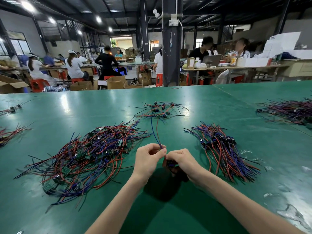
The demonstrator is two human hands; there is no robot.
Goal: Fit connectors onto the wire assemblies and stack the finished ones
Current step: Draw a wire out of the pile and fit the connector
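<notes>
My left hand (148, 159) pinches the near ends of a red and blue wire pair (156, 130) that runs away from me across the green table (168, 208). Touching it, my right hand (181, 160) holds a small black and blue connector (170, 164) at those wire ends. A loose tangle of red, blue and black wire assemblies (87, 154) with small green boards lies to the left. A neater stack of assemblies with connectors (221, 149) lies to the right. A small scatter of connector pieces with wires (160, 109) sits farther back, in the middle.
More wire piles lie at the far right (290, 111) and along the left edge (10, 134). Pale scuffs mark the table at the near right (287, 211). Beyond the table's far edge, seated workers, red stools and cardboard boxes (116, 82) fill the hall.
</notes>
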